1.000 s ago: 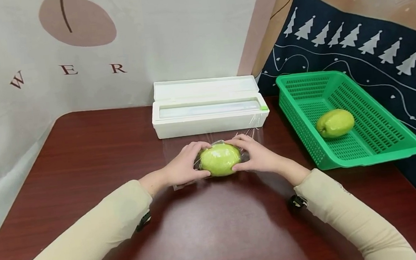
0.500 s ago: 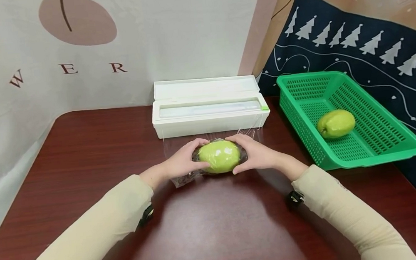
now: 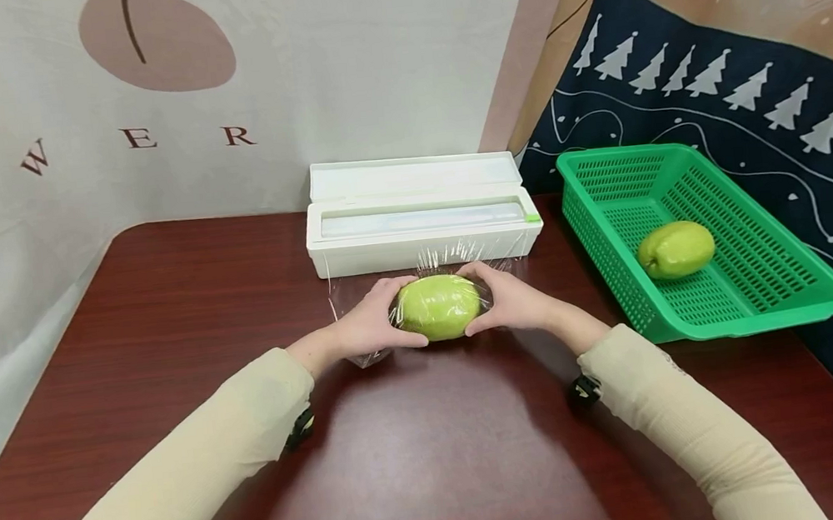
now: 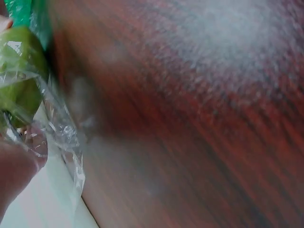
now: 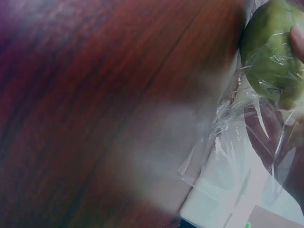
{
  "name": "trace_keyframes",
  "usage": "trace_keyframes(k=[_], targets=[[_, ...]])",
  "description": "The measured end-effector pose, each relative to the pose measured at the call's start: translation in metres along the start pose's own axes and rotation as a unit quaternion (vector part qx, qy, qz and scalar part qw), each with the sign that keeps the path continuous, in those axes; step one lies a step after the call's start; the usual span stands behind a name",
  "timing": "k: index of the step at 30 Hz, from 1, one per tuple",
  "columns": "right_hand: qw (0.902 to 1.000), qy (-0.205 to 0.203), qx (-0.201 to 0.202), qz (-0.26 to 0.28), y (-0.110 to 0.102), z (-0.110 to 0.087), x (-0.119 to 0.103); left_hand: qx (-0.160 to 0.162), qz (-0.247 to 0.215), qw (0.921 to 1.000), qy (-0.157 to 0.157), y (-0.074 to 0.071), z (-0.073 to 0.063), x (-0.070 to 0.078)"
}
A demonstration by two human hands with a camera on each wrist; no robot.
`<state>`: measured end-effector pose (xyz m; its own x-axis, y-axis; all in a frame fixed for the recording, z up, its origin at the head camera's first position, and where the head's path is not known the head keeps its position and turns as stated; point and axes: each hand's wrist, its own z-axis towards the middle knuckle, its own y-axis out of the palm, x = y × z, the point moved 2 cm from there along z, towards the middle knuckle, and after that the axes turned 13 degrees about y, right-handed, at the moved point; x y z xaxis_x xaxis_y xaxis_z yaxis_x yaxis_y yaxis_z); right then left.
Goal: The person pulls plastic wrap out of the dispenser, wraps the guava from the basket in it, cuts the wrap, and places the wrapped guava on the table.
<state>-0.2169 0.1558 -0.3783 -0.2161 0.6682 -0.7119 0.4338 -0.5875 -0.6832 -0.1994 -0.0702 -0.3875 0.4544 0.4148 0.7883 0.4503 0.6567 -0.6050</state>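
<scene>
A yellow-green oval fruit (image 3: 439, 307), its kind not certain, lies between both hands with clear plastic wrap drawn over it. My left hand (image 3: 371, 321) grips its left end, thumb at the near side and fingers at the far side. From the other end, my right hand (image 3: 512, 299) holds it the same way. Loose plastic wrap (image 4: 66, 130) hangs off the fruit in the left wrist view. More crumpled film trails beside the fruit (image 5: 271, 52) in the right wrist view. The fruit's underside is hidden.
Behind the hands stands a white wrap dispenser box (image 3: 423, 251) with its lid raised. A green basket (image 3: 761, 322) at the right holds a second yellow-green fruit (image 3: 676, 249). Everything rests on a dark red-brown wooden table (image 3: 238, 285) against a cloth-covered wall.
The fruit has moved slightly away, toward the white box, with both hands on it. The film stretches and bunches up between fruit and box.
</scene>
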Motion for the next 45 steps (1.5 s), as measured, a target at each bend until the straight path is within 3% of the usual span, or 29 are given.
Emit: trace_keyframes(k=[7,15,19,26,35,45], targets=[[0.9977,0.007,-0.021,0.064,-0.002,0.005,0.004,0.013,0.032,0.9994,0.005,-0.002,0.002,-0.004],[0.995,0.046,-0.024,0.085,-0.005,0.01,0.008,0.027,-0.032,0.9987,-0.031,-0.006,0.006,-0.006],[0.9963,0.041,-0.016,0.073,-0.007,0.013,0.01,0.04,-0.03,0.9976,-0.049,-0.007,0.006,-0.008],[0.9984,0.051,0.015,0.021,-0.013,0.019,0.012,0.03,-0.006,0.9977,-0.06,-0.012,0.007,-0.011],[0.997,0.067,-0.032,0.021,-0.023,0.027,0.017,0.038,0.035,0.9964,-0.068,-0.021,0.014,-0.013],[0.9919,0.105,-0.049,0.053,-0.029,0.034,0.024,0.033,0.01,0.9963,-0.079,-0.024,0.019,-0.019]])
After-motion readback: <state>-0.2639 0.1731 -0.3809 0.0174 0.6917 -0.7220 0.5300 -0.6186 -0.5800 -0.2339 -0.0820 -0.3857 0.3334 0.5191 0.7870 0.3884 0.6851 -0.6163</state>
